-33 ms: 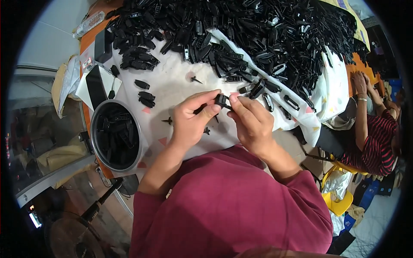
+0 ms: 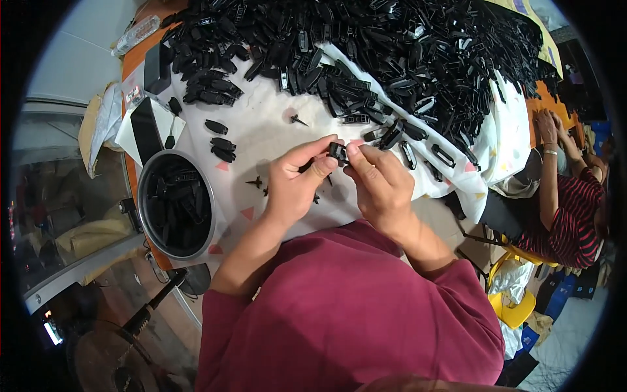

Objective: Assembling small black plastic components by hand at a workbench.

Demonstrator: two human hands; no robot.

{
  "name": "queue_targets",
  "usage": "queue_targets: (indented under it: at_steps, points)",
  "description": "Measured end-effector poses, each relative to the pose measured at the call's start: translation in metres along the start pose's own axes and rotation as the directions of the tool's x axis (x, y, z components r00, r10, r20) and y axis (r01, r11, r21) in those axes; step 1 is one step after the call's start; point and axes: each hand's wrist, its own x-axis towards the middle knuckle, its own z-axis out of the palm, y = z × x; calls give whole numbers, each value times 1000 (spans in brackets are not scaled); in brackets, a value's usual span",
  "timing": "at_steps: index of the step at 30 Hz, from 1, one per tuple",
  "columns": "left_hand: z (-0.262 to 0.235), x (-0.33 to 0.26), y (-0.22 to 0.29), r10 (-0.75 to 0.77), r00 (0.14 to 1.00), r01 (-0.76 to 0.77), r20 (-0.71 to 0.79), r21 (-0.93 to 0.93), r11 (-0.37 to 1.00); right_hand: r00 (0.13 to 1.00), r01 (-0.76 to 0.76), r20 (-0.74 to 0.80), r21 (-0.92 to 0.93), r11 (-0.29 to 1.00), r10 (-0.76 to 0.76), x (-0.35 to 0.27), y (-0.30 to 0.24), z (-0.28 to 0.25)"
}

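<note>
the left hand (image 2: 295, 183) and right hand (image 2: 379, 186) pinch one small black plastic part (image 2: 337, 152) between their fingertips above the white cloth (image 2: 261, 137). left sits a round metal bowl (image 2: 145, 189) of parts; far, a heap of black parts (image 2: 405, 46).

Assembly workshop, heaped black plastic parts (image 2: 418, 59), co-worker (image 2: 565, 196)

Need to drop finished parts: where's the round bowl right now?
In the head view, the round bowl sits at the table's left edge, left of the left hand, on the white cloth, partly filled with black plastic parts.
</note>
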Motion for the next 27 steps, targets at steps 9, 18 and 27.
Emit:
queue_targets:
  at_steps: [9,18,27]
  points:
    - [13,2,-3,37,998,-43,-43,-141,989,996,41,-68,-126,991,-50,0,4,4]
    - [13,13,-15,-202,976,213,76,-486,848,734,-679,340,341,650,588,-10,7,-6]
    - [-11,93,-38,18,977,78,-210,441,894,926,-117,229,-581,805,300,-21,61,-26]
